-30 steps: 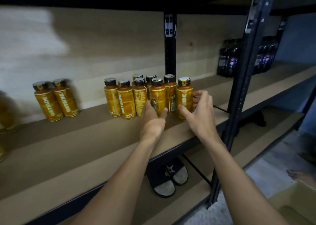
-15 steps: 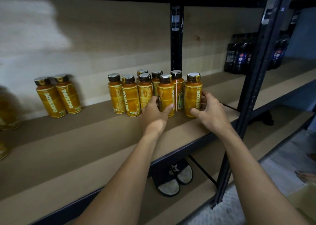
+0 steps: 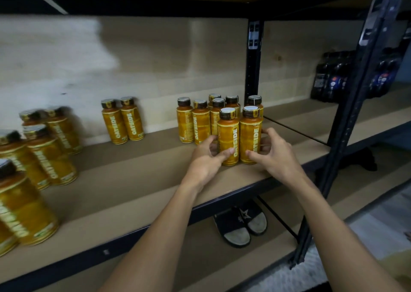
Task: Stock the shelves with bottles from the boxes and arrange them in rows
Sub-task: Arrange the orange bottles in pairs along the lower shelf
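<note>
Several yellow Oatside bottles with dark caps stand in a cluster (image 3: pixel 201 122) on the brown shelf board (image 3: pixel 138 180). Two bottles stand in front of that cluster, side by side. My left hand (image 3: pixel 208 158) grips the left front bottle (image 3: pixel 228 138), thumb across its lower front. My right hand (image 3: pixel 272 152) grips the right front bottle (image 3: pixel 250 134), fingers curled round its right side. Both bottles stand upright on the board near its front edge.
A pair of yellow bottles (image 3: pixel 122 121) stands by the back wall; more yellow bottles (image 3: pixel 37 154) crowd the shelf's left end. Dark bottles (image 3: pixel 331 78) sit on the neighbouring shelf behind a black upright post (image 3: pixel 347 122). Sandals (image 3: pixel 241 225) lie on the lower shelf.
Both hands have drawn two bottles forward out of the cluster toward the shelf's front edge. The view has shifted, bringing more bottles into sight on the left.
</note>
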